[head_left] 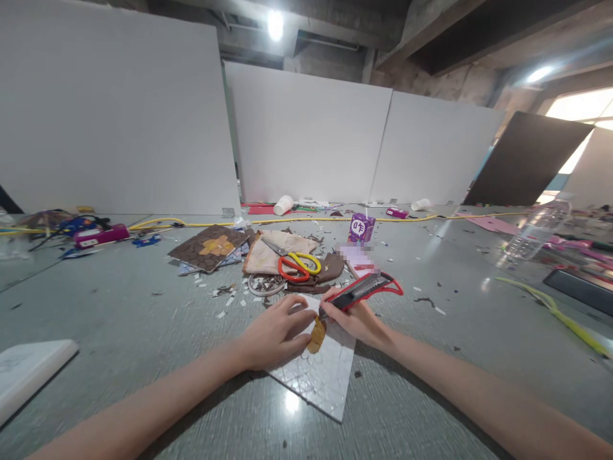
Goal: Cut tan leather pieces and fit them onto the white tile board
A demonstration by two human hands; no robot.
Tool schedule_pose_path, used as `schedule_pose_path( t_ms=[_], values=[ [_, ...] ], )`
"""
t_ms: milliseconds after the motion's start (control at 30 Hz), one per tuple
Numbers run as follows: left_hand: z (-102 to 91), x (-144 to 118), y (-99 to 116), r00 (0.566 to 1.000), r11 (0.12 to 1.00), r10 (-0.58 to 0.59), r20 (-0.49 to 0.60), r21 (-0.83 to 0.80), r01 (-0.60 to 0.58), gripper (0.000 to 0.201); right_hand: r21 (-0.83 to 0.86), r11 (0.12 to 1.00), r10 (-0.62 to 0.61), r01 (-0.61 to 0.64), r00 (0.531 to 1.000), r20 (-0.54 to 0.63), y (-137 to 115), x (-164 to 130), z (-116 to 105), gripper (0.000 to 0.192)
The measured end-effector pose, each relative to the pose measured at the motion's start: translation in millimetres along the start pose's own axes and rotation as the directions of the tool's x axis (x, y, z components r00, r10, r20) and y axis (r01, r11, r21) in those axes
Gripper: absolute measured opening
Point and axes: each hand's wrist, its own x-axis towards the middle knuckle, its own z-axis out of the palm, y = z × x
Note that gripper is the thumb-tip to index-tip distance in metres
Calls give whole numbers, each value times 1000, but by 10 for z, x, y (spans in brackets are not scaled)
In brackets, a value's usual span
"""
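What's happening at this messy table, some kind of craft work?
A person is cutting at a table. Their right hand holds a red utility knife, tip down on a small tan piece lying on a white tiled sheet. The left hand presses the sheet flat. Scissors and scraps lie behind.

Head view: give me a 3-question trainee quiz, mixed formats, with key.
1. True or false: the right hand holds the red-and-black utility knife.
2. What does the left hand press down? A) the white scored tile sheet B) the purple carton C) the clear plastic bottle
3. Fill in: the scissors lying beyond the hands have one orange handle and one ____ handle.

Key: 1 true; 2 A; 3 yellow.
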Motion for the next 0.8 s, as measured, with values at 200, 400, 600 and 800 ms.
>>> schedule_pose_path(
  t_ms=[200,400,600,800],
  values=[
    [-5,4,14,1000,1000,-10,19,14,9,30,-18,1000,-26,26,999,20,-41,-4,-8,9],
    [17,2,-10,1000,1000,-16,13,-2,16,33,298,919,292,-256,953,-83,16,72,-9,12],
    [0,3,-6,999,1000,-6,33,20,5,32,577,770,417,-271,899,-134,129,143,-7,13],
    [-24,8,-6,1000,998,7,16,-66,-6,29,579,773,393,-260,912,-116,99,122,-6,15]
  ],
)
